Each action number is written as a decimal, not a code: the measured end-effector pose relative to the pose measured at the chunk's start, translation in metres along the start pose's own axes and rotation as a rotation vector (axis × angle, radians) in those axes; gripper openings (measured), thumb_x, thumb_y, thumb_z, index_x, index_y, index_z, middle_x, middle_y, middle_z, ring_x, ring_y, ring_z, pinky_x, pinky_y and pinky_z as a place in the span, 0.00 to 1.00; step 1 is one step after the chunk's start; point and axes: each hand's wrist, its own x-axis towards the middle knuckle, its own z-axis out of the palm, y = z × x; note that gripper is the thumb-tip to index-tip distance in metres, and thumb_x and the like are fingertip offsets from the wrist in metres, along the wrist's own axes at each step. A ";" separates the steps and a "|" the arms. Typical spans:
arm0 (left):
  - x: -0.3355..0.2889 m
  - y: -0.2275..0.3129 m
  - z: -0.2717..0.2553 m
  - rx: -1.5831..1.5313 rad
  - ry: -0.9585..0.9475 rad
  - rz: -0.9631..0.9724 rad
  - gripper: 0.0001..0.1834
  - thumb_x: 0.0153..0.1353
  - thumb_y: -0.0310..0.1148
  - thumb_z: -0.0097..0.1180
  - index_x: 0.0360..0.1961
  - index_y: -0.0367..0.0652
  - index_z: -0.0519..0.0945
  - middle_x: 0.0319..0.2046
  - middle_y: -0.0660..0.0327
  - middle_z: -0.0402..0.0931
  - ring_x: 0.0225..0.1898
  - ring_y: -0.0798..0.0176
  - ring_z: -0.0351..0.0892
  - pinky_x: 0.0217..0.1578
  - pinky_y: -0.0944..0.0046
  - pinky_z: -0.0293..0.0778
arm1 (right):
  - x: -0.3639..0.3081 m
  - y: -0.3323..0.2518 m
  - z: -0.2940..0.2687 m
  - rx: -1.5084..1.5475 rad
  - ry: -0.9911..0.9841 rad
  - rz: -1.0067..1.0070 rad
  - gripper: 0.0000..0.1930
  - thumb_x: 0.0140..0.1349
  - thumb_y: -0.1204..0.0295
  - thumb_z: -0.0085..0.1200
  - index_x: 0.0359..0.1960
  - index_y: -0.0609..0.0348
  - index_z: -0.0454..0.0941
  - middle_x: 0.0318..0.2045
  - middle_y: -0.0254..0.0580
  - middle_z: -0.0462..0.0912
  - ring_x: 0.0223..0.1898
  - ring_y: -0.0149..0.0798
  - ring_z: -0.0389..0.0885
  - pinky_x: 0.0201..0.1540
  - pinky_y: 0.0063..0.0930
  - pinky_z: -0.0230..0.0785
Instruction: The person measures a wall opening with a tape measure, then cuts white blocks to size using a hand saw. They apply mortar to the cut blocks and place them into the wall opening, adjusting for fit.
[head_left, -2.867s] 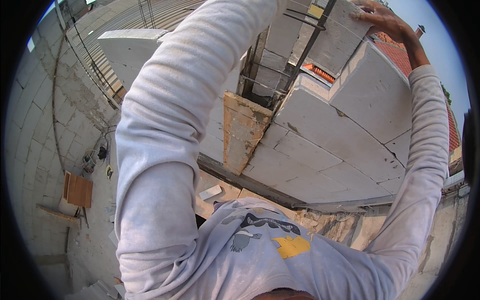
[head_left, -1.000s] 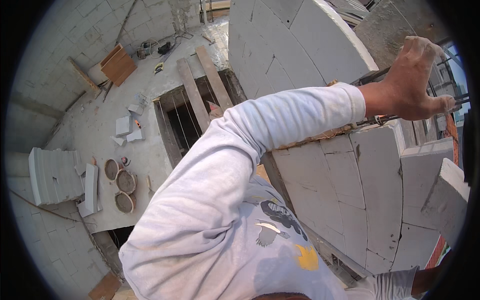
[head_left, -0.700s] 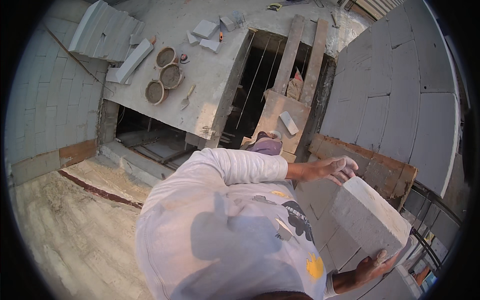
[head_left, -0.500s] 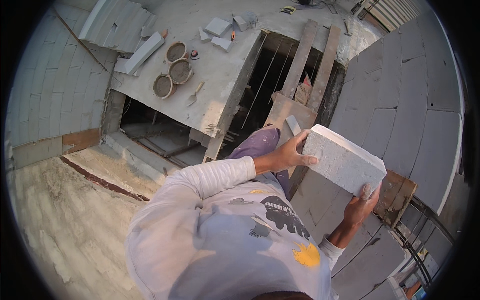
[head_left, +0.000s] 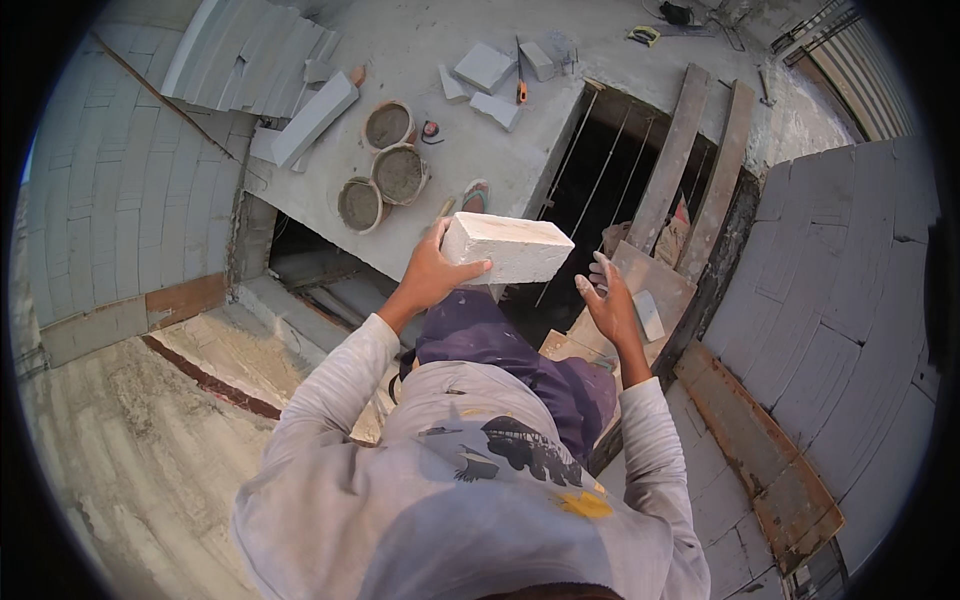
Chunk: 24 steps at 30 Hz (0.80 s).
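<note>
A pale lightweight concrete block (head_left: 515, 250) is held up in front of my body, above the floor opening. My left hand (head_left: 436, 265) grips its left end, with the thumb across the near face and the fingers round the far side. Just off the block's right end, my right hand (head_left: 608, 300) is apart from it, its dusty fingers spread and nothing in them. Beneath that hand lies a small white piece (head_left: 648, 315) on a board (head_left: 655, 270). One sandalled foot (head_left: 476, 196) shows beyond the block.
Three buckets of grey mortar (head_left: 388, 126) stand on the concrete slab (head_left: 330, 215) at the left. Several cut blocks (head_left: 485, 66) and an orange-handled tool (head_left: 521, 90) lie farther back. Two planks (head_left: 683, 150) span the dark opening (head_left: 600, 160). Block walls rise on both sides.
The block has moved from the right to the middle, carried by my left hand. My right hand has let go of its right end. One foot now shows on the slab.
</note>
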 end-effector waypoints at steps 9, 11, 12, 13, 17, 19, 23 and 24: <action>0.379 -0.211 -0.175 0.388 0.173 0.010 0.49 0.47 0.44 0.81 0.64 0.30 0.69 0.55 0.42 0.80 0.58 0.48 0.81 0.60 0.52 0.75 | 0.376 0.059 0.209 -0.325 0.069 0.076 0.17 0.69 0.69 0.59 0.56 0.63 0.77 0.49 0.58 0.82 0.54 0.57 0.81 0.58 0.46 0.74; 0.434 -0.253 -0.187 0.399 0.165 0.015 0.49 0.47 0.44 0.81 0.64 0.30 0.69 0.55 0.42 0.80 0.58 0.48 0.81 0.60 0.52 0.75 | 0.439 0.064 0.231 -0.550 0.114 -0.026 0.16 0.68 0.71 0.59 0.54 0.63 0.78 0.49 0.56 0.82 0.54 0.57 0.80 0.56 0.47 0.75; 0.461 -0.267 -0.191 0.388 0.147 0.020 0.49 0.47 0.44 0.81 0.65 0.29 0.69 0.55 0.42 0.80 0.58 0.48 0.81 0.60 0.53 0.75 | 0.467 0.062 0.239 -0.620 0.142 -0.066 0.16 0.66 0.71 0.59 0.54 0.62 0.78 0.48 0.54 0.81 0.54 0.56 0.80 0.57 0.48 0.75; 0.482 -0.280 -0.195 0.380 0.141 0.018 0.50 0.47 0.44 0.81 0.65 0.29 0.69 0.55 0.42 0.80 0.58 0.48 0.81 0.60 0.53 0.75 | 0.498 0.066 0.250 -0.671 0.160 -0.101 0.16 0.66 0.71 0.58 0.54 0.62 0.77 0.49 0.53 0.81 0.54 0.56 0.80 0.57 0.47 0.76; 0.547 -0.325 -0.203 0.284 0.148 -0.068 0.49 0.48 0.46 0.80 0.64 0.29 0.69 0.57 0.43 0.79 0.58 0.48 0.81 0.60 0.53 0.75 | 0.614 0.077 0.280 -0.850 0.047 -0.237 0.16 0.67 0.74 0.54 0.56 0.63 0.77 0.50 0.51 0.80 0.56 0.53 0.80 0.58 0.44 0.78; 0.580 -0.353 -0.200 0.223 0.140 -0.131 0.49 0.49 0.46 0.80 0.64 0.29 0.69 0.58 0.43 0.78 0.59 0.48 0.80 0.60 0.53 0.75 | 0.670 0.100 0.289 -1.015 0.103 -0.376 0.15 0.67 0.76 0.52 0.55 0.62 0.77 0.51 0.48 0.79 0.57 0.50 0.80 0.58 0.42 0.79; 0.625 -0.388 -0.188 0.239 0.056 -0.189 0.51 0.50 0.47 0.79 0.67 0.28 0.67 0.60 0.43 0.77 0.60 0.49 0.79 0.62 0.55 0.74 | 0.765 0.134 0.300 -1.290 0.098 -0.553 0.16 0.69 0.72 0.52 0.57 0.58 0.79 0.59 0.42 0.79 0.63 0.43 0.77 0.68 0.42 0.73; 0.632 -0.398 -0.185 0.259 0.042 -0.191 0.52 0.50 0.47 0.79 0.68 0.28 0.66 0.61 0.42 0.76 0.61 0.50 0.79 0.62 0.55 0.74 | 0.784 0.147 0.303 -1.388 0.096 -0.582 0.16 0.70 0.71 0.52 0.57 0.58 0.79 0.59 0.41 0.80 0.64 0.42 0.77 0.70 0.43 0.70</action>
